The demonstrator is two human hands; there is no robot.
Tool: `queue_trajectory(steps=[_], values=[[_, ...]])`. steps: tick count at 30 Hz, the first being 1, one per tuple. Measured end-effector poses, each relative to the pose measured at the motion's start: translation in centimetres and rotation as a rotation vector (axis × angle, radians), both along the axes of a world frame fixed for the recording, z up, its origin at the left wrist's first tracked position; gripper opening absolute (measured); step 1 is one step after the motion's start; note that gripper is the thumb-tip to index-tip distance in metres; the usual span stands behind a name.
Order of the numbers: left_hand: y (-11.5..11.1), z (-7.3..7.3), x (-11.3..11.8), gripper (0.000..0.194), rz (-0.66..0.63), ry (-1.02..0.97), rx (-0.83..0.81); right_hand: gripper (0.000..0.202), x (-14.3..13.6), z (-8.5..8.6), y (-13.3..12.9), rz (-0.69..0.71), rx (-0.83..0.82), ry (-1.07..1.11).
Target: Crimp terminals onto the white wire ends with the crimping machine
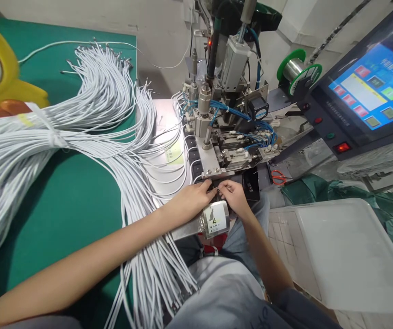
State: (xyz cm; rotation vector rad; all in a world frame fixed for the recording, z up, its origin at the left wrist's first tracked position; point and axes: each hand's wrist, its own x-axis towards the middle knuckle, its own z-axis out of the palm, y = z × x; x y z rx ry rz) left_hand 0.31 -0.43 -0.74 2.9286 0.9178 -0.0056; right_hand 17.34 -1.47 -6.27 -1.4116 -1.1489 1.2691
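My left hand is at the front edge of the bench machine, its fingers closed beside the end of a white cable in the feed. What they hold is hidden. My right hand meets it from the right, thumb and forefinger pinched on a tiny dark piece too small to name. Several white cables loop into the machine's left side from a big tied cable bundle. Just below my hands sits a metal tin with a white label.
A green mat covers the table at left, with a yellow fan on it. A solder wire spool and a lit touchscreen stand right. Red-handled scissors and a white plastic bin are lower right.
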Motion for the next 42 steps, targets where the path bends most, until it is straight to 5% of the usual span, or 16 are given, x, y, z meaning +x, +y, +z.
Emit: queue_trajectory(steps=[6, 11, 25, 31, 37, 42], values=[[-0.3, 1.8, 0.2, 0.026, 0.003, 0.053, 0.03, 0.033, 0.0, -0.4, 0.1, 0.138, 0.007, 0.019], [-0.7, 3.3, -0.1, 0.017, 0.143, 0.159, -0.003, 0.032, 0.0, -0.8, -0.1, 0.134, 0.062, -0.04], [-0.8, 1.9, -0.8, 0.019, 0.201, 0.117, 0.003, 0.027, 0.1, -1.0, -0.4, -0.075, 0.132, -0.116], [-0.2, 1.8, -0.8, 0.025, 0.268, 0.113, 0.067, 0.024, -0.5, 2.1, -5.9, -0.308, 0.341, -0.33], [0.2, 2.0, -0.6, 0.027, 0.294, 0.091, 0.076, 0.014, -6.1, 2.8, -11.7, 0.41, 0.125, -0.38], [-1.9, 4.1, 0.3, 0.028, 0.213, -0.014, -0.015, 0.014, -7.7, 1.3, -11.6, 0.542, 0.13, -0.37]])
